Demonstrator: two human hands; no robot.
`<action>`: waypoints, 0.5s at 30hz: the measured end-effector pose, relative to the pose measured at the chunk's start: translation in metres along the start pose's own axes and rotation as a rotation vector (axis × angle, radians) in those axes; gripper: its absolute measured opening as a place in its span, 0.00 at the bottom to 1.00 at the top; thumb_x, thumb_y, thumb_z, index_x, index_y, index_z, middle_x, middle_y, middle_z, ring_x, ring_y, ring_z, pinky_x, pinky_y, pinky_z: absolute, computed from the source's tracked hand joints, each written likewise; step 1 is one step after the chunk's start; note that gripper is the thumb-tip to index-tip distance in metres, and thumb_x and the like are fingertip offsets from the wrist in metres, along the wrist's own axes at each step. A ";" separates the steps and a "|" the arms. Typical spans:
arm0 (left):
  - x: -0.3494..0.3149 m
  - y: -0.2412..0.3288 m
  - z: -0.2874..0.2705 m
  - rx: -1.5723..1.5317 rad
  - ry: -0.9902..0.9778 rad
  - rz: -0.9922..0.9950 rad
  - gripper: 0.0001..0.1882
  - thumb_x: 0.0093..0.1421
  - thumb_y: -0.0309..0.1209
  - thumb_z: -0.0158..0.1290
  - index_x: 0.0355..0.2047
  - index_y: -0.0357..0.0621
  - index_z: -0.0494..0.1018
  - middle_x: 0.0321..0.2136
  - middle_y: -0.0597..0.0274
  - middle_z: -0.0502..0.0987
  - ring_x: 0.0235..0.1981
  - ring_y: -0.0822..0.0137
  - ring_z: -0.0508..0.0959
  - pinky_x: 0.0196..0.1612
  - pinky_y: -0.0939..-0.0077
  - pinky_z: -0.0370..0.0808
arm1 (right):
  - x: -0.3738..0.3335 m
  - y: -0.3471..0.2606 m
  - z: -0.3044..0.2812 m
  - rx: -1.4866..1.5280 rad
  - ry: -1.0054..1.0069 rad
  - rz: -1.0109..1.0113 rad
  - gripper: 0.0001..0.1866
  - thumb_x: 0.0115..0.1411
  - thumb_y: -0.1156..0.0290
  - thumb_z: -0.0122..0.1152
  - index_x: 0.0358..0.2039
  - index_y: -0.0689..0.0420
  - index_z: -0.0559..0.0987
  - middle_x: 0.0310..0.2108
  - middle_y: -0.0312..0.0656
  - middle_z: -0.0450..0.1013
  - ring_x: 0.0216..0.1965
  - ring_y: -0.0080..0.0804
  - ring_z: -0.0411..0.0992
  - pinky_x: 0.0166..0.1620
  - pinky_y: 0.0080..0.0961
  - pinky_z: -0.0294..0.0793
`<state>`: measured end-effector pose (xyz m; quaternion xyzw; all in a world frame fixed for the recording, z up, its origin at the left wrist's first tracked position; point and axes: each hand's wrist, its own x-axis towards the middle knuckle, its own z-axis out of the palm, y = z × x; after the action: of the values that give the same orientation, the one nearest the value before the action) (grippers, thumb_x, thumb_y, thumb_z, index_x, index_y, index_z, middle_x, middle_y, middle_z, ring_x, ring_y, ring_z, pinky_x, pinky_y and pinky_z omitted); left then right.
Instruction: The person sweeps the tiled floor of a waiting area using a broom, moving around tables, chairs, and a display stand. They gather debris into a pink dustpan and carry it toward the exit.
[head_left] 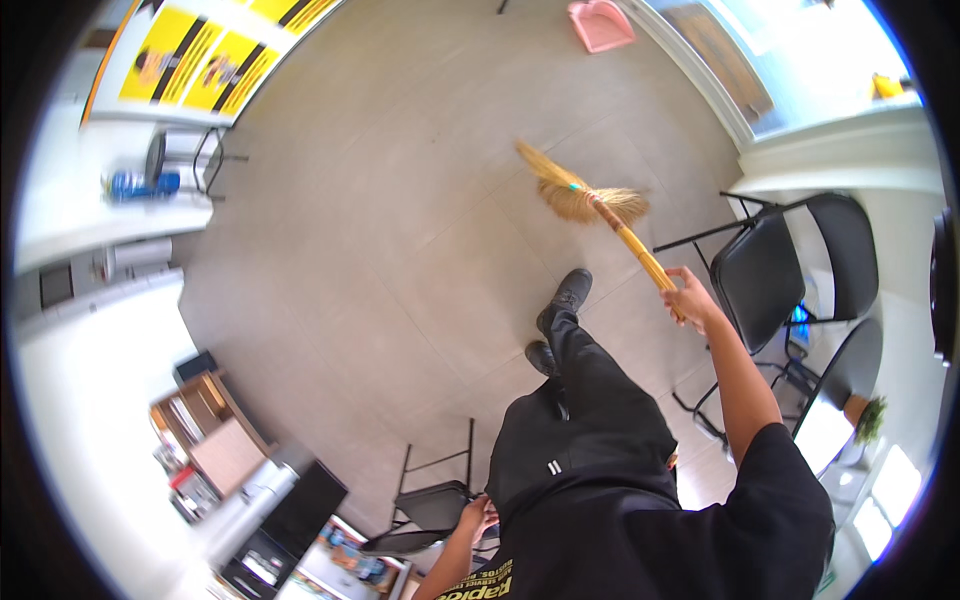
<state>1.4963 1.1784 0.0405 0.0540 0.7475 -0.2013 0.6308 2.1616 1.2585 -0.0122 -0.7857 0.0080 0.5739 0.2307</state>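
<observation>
A straw broom (628,238) with a yellow bamboo handle slants out ahead of me, its fanned bristles at or just above the tiled floor. My right hand (690,300) is wrapped round the upper end of that handle, with the arm stretched out to the right. Low beside my left hip is my left hand (477,517), close to a black folding chair (435,508). Its fingers look curled, but they are small in the picture and partly against my dark clothes, so what they hold, if anything, does not show.
Black folding chairs (760,275) stand along the right wall, near a potted plant (868,420). A pink dustpan (602,26) lies far ahead beside a glass door or window. Another chair (190,160) is at the far left. A wooden shelf box (215,425) and a black monitor (303,508) are at lower left.
</observation>
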 end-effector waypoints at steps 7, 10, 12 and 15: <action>-0.033 0.094 0.023 -0.122 -0.006 0.091 0.31 0.71 0.52 0.39 0.63 0.42 0.66 0.62 0.54 0.69 0.62 0.55 0.69 0.64 0.55 0.67 | -0.088 0.054 -0.045 -0.001 -0.039 0.020 0.33 0.58 0.78 0.64 0.62 0.54 0.63 0.27 0.42 0.72 0.18 0.27 0.69 0.18 0.27 0.66; -0.064 0.186 0.041 -0.139 -0.022 0.047 0.33 0.71 0.54 0.38 0.65 0.41 0.64 0.64 0.53 0.67 0.64 0.55 0.68 0.65 0.55 0.65 | -0.122 0.039 -0.057 0.055 -0.071 0.065 0.34 0.57 0.78 0.64 0.63 0.55 0.62 0.28 0.44 0.73 0.18 0.28 0.70 0.19 0.27 0.67; -0.083 0.263 0.062 -0.139 -0.049 -0.013 0.35 0.71 0.55 0.38 0.66 0.40 0.63 0.65 0.53 0.66 0.65 0.54 0.67 0.66 0.56 0.64 | -0.139 0.025 -0.061 0.122 -0.100 0.099 0.33 0.58 0.77 0.64 0.63 0.55 0.62 0.30 0.44 0.73 0.19 0.29 0.70 0.20 0.27 0.68; -0.095 0.376 0.088 0.045 -0.136 0.012 0.40 0.69 0.60 0.38 0.67 0.38 0.60 0.66 0.51 0.65 0.66 0.55 0.66 0.67 0.55 0.63 | -0.160 0.010 -0.068 0.196 -0.106 0.133 0.33 0.55 0.75 0.66 0.61 0.55 0.65 0.25 0.42 0.74 0.20 0.29 0.73 0.21 0.29 0.71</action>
<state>1.7218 1.5061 0.0339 0.0590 0.6978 -0.2174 0.6800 2.1653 1.1834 0.1452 -0.7258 0.1040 0.6249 0.2682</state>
